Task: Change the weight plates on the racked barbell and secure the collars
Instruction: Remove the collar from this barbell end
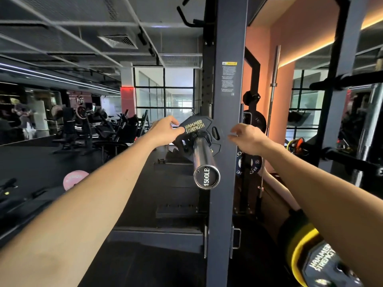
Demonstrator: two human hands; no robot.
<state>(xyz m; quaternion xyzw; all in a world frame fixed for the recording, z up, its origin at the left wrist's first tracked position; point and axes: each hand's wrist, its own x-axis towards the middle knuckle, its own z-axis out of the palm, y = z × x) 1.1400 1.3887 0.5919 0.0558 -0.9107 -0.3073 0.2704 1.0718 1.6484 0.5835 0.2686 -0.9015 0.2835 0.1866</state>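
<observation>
The chrome barbell sleeve [204, 156] points toward me, its end cap reading 1500LB. A black Hammer Strength plate [195, 126] sits far back on the sleeve, against the rack. My left hand [165, 131] grips the plate's left edge, thumb on its face. My right hand [247, 138] hovers at the plate's right edge with loosely curled fingers, a small gap away, holding nothing. A dark fitting at the plate's hub [195, 135] may be a collar; I cannot tell.
The grey rack upright [228, 183] stands just right of the sleeve. Blue plates [248, 164] and a black plate [256, 121] hang on storage pegs behind it. A yellow-rimmed Hammer Strength plate [306, 259] is at the bottom right. Benches and machines fill the left.
</observation>
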